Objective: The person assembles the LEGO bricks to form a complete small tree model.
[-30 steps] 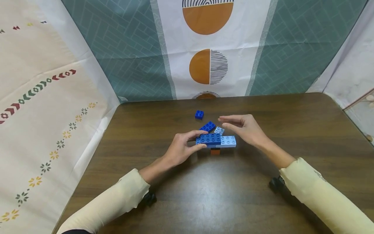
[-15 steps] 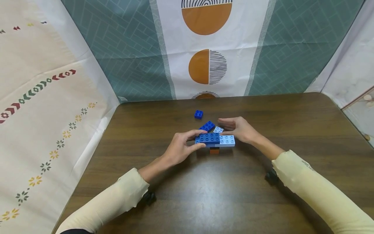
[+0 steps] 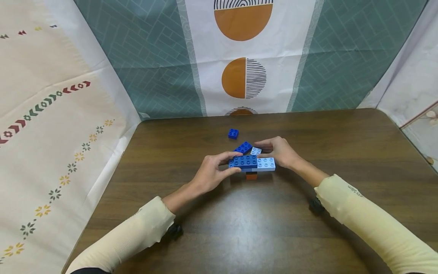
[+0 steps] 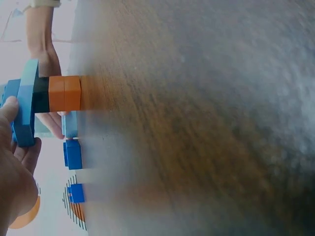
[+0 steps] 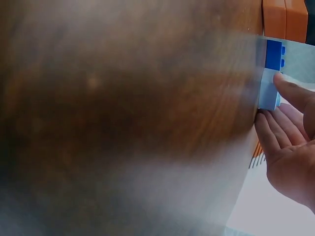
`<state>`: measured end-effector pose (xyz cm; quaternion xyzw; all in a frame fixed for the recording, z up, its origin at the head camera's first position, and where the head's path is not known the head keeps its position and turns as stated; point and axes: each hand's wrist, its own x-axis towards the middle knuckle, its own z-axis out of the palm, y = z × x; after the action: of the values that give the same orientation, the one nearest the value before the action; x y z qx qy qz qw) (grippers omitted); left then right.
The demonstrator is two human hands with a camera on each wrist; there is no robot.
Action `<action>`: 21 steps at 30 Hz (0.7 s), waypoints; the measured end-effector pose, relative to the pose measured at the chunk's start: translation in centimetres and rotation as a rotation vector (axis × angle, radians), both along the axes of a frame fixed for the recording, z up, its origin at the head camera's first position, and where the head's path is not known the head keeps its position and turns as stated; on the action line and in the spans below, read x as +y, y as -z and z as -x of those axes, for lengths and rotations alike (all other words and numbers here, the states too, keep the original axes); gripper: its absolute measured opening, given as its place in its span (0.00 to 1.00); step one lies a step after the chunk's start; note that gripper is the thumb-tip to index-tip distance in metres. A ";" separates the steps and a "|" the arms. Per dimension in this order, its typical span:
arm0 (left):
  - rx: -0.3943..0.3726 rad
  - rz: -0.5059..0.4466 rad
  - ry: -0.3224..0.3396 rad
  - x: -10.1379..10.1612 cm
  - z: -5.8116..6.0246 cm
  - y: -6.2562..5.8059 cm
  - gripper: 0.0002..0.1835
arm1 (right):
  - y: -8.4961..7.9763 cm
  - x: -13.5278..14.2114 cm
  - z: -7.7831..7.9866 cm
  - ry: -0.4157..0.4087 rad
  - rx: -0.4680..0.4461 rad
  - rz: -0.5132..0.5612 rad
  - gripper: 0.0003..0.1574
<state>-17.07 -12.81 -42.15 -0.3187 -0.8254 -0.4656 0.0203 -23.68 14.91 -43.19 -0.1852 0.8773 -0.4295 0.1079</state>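
Note:
My left hand (image 3: 209, 175) grips the left end of a toy brick build, thumb in front and fingers behind. On top of the build is a dark blue brick (image 3: 245, 161), beside a light blue brick (image 3: 266, 164) reaching right. Orange bricks (image 4: 64, 93) and a black brick (image 4: 41, 95) form the column beneath, standing on the table. Behind the build my right hand (image 3: 282, 152) reaches in around a small light blue brick (image 5: 268, 89) lying on the table. Its fingers are fairly straight at the brick's side, and the thumb is by its studded top.
A blue brick (image 3: 244, 147) lies just left of the small light blue one. Farther back sits a small square blue brick (image 3: 233, 133). The brown wooden table (image 3: 191, 243) ends at a hanging patterned cloth (image 3: 164, 76), with a cream cloth (image 3: 68, 125) on the left.
My right hand has moved left and down to the small light blue brick. The left hand keeps its grip on the build, which stays in place.

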 end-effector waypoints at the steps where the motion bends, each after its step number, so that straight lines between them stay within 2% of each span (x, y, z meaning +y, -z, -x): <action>1: -0.002 0.000 -0.001 0.0 0.0 0.0 0.24 | 0.0 0.0 0.0 0.002 0.004 -0.005 0.31; 12: -0.029 0.000 -0.004 0.0 -0.1 0.0 0.24 | 0.0 0.4 -0.1 0.021 0.040 -0.015 0.26; 21: -0.023 0.001 -0.003 0.0 0.0 0.0 0.24 | -1.3 1.5 -1.1 0.050 0.074 -0.017 0.24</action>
<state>-17.04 -12.78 -42.15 -0.3123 -0.8262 -0.4688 0.0115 -22.56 16.38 -41.88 -0.1781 0.8888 -0.4172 0.0660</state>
